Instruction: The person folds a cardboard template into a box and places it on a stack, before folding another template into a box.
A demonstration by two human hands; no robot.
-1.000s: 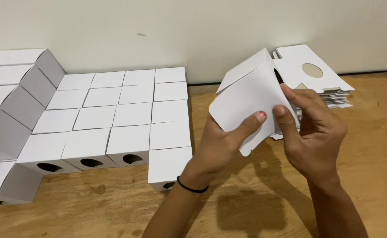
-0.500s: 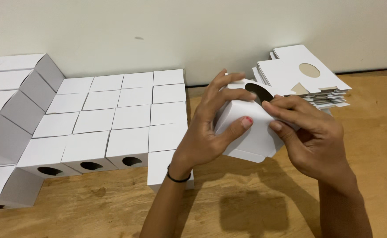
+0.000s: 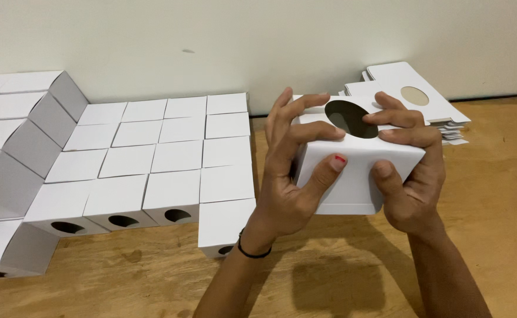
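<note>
Both hands hold a small white cardboard box (image 3: 353,171) up above the wooden table (image 3: 494,194). The box has an oval hole in its top face. My left hand (image 3: 291,171) grips its left side, thumb on the front face and fingers curled over the top. My right hand (image 3: 408,171) grips the right side, thumb on the front and fingers over the top edge beside the hole.
Rows of finished white boxes (image 3: 152,159) with oval holes cover the table's left half, some stacked at the far left (image 3: 17,135). A pile of flat unfolded box blanks (image 3: 414,100) lies at the back right against the pale wall.
The flat blank seen a second ago has been folded into a box shape, and both hands have moved lower and closed around it.
</note>
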